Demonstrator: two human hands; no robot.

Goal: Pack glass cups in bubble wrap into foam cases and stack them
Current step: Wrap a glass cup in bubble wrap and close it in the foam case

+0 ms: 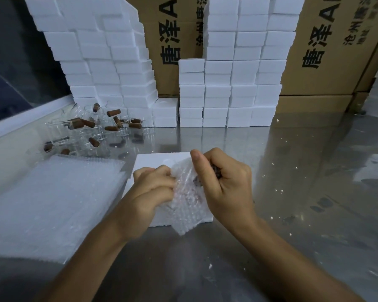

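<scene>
Head view, the only one. Both hands work over an open foam case (150, 162) lying flat on the steel table (292, 171). Left hand (153, 188) is curled, pinching the left edge of a bubble wrap sheet (183, 205); right hand (225, 182) is clenched round the wrapped cup (196, 182), thumb raised, something dark showing between its fingers, likely the cup's brown handle. The bundle sits above the case, not yet seated in it; a shallow round recess shows in the bare foam near the far edge, and nothing visible lies in it. Loose tail of wrap hangs off the near edge of the case. Risks, as judged: the wrap is only part closed, so it could spring open if either pinch slackens, leaving glass bare against the foam; the handle could poke through or snag the sheet; a bulky fold may stop the case closing flush, and a case that sits proud would stack crooked. To the left, a pile of bubble wrap sheets (52, 203) lies flat on the table. Beyond it, unwrapped glass cups (92, 125) with brown handles crowd together, some tipped, easy to knock with a reaching arm. At the back, stacked foam cases (231, 83) stand in tall columns; the left block (100, 57) leans visibly and could topple if bumped. Whether those cases are filled cannot be told. Cardboard boxes (327, 51) stand behind.
</scene>
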